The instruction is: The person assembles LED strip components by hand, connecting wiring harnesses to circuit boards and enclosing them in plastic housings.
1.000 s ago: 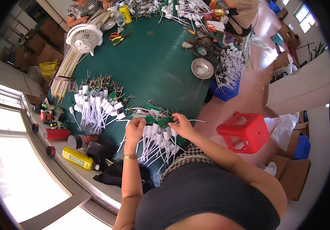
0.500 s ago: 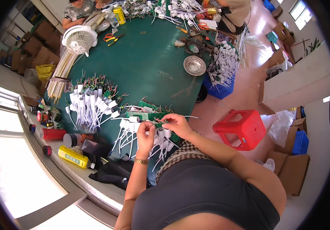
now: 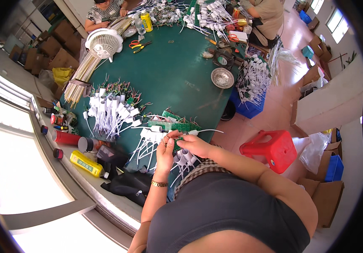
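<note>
- Right hand (image 3: 195,146) is just below the middle of the frame, thumb and fingers pinched on a small green board (image 3: 177,144).
- Left hand (image 3: 164,154) is right beside it with the fingers bent, touching the board's left side. Can't tell if it's actually gripping, the fingers hide that. Gold bracelet (image 3: 159,184) on that wrist.
- So the board sits between the 2 hands, over the near edge of the green table (image 3: 168,80).
- Just above the hands there's a long green strip (image 3: 175,126) with thin wires. White tubes (image 3: 148,135) with white leads lie to the left of the hands.
- Bigger pile (image 3: 110,110) of white tubes and leads left of center.
- Upper left: white fan (image 3: 104,44) by a bundle of sticks (image 3: 80,80), then orange scissors (image 3: 134,43) and yellow-black pliers (image 3: 141,47).
- Upper right: metal bowl (image 3: 222,78), plus a blue bin (image 3: 249,108) with more white leads.
- Right side: red stool (image 3: 274,149) on the floor.
- Lower left: yellow bottle (image 3: 87,163) and black bag (image 3: 130,185).
- 2 other people along the top edge.
</note>
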The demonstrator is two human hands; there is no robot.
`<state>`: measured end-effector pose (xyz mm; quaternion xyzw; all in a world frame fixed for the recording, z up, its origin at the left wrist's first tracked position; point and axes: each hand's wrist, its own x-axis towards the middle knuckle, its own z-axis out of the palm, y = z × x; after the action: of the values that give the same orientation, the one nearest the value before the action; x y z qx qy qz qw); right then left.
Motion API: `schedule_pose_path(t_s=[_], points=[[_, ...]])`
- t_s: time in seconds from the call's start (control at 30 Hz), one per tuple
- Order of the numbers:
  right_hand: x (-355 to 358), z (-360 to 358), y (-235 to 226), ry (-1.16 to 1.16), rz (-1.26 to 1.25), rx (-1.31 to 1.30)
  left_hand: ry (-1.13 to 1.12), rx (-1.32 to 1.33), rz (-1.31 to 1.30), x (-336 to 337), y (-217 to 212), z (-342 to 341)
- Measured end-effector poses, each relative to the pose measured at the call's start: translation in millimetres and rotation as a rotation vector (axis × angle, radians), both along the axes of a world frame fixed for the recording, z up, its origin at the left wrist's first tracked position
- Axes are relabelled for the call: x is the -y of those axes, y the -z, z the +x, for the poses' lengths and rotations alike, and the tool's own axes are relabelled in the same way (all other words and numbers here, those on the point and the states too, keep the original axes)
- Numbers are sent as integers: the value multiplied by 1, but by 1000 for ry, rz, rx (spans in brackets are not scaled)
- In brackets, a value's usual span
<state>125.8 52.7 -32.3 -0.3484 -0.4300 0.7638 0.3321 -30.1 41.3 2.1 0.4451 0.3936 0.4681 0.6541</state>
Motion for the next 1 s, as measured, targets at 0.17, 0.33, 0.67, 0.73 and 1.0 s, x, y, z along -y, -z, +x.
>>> schedule_pose_path(t_s=[0.17,0.33,0.67,0.73,1.0], points=[[16,-23,-11,282,59,-110,-128,-22,-76,12,-11,16],[19,-22,-13,388,313,423,-417,-544,250,11,3,39],[17,-24,15,262,274,17,-494,-535,256,9,48,4],[17,-19,21,248,282,118,-427,-480,194,9,41,10],[19,-10,26,233,104,106,-348,-911,512,4,16,12]])
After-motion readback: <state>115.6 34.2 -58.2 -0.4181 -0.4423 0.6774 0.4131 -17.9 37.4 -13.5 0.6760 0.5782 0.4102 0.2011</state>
